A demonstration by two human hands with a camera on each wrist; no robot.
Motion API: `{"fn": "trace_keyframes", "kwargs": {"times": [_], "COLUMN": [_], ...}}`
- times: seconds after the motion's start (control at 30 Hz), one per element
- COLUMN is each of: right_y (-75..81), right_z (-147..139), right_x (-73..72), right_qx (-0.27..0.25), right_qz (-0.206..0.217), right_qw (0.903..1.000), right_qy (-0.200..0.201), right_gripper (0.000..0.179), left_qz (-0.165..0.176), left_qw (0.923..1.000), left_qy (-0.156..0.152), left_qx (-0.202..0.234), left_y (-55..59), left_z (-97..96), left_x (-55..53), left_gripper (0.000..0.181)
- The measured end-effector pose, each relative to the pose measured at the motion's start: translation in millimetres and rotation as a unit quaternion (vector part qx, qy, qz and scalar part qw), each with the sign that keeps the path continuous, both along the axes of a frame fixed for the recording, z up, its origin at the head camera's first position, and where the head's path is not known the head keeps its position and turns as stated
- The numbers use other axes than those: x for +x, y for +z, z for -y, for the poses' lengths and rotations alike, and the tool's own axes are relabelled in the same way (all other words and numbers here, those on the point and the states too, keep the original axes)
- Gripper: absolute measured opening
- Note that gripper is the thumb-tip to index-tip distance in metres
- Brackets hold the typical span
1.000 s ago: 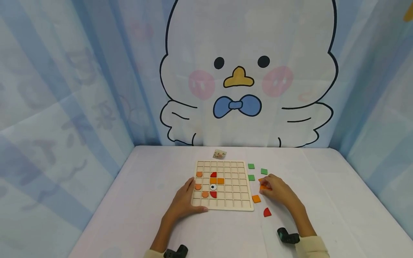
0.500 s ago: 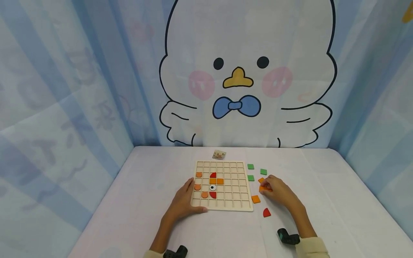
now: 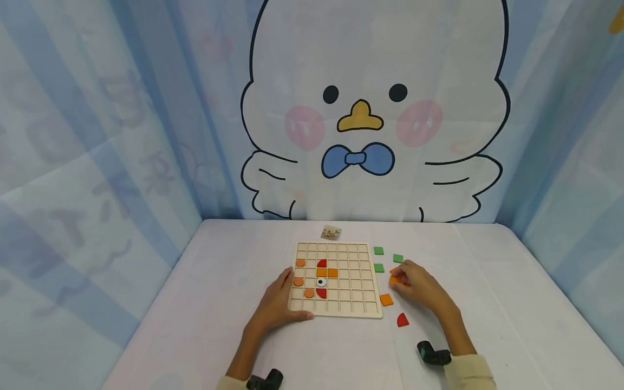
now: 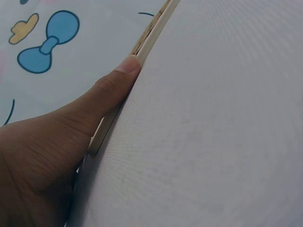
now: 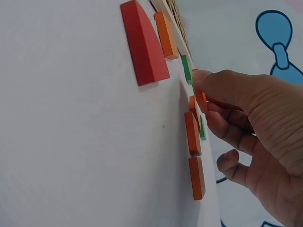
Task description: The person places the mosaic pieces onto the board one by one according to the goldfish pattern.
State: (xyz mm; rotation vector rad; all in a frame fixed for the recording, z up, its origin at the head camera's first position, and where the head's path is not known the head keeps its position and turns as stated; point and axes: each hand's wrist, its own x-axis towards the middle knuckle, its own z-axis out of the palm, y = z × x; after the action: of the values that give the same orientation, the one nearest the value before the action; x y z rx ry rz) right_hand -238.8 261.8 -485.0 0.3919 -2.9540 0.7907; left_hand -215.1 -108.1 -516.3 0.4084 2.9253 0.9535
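Slightly leftward, toward the board, the right hand [image 3: 421, 284] and the orange tile [image 5: 201, 98] in its grip have shifted since half a second ago, while the left hand [image 3: 278, 307] has kept its place.

Behind everything hangs a blue and white backdrop [image 3: 361, 59] with a cartoon bird. The white table [image 3: 185, 325] spreads in front of it, and the pale gridded board [image 3: 353, 290] lies flat near the table's middle.

At the board's near left corner, the left hand is spread wide: its fingers lie along the left edge and its thumb is stretched along the near edge, touching the rim. Its forearm slants up and inward from the lower left.

To the right of the board, the right hand pinches the orange tile between thumb and fingertip; its lower fingers curl loosely. That forearm reaches up and leftward from a cream sleeve [image 3: 469, 371].

A black wrist device [image 3: 433, 355] sits at the right wrist. Beyond the board's far edge lies a small packet [image 3: 331, 233].

Loose on the table near the right hand are green tiles [image 3: 378, 267], more orange tiles and a red quarter piece [image 3: 402, 320]. Set on the board are two orange squares [image 3: 332, 272], two red quarters [image 3: 321, 293], three orange discs [image 3: 298, 281] and an eye disc [image 3: 321, 282].
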Motion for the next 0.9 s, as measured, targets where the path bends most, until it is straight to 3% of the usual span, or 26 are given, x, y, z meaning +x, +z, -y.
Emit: {"fn": "trace_keyframes", "kwargs": {"times": [0.67,0.9], "right_y": [4.9,1.7], "right_z": [37.2,59.0], "right_x": [-14.6,-18.9], "right_qx": [-0.042,-0.027], "right_qz": [0.018,0.004], "right_qw": [0.9972,0.996], "right_qy": [0.059,0.085], "right_gripper": [0.023,0.023], "left_qz": [-0.002,-0.003], "left_qw": [1.0,1.0], "left_qy": [0.003,0.005], "left_qx": [0.003,-0.004], "left_y": [0.4,-0.5], "left_z": [0.7,0.8], "left_x": [-1.5,-2.3], "left_gripper": [0.125,0.126]}}
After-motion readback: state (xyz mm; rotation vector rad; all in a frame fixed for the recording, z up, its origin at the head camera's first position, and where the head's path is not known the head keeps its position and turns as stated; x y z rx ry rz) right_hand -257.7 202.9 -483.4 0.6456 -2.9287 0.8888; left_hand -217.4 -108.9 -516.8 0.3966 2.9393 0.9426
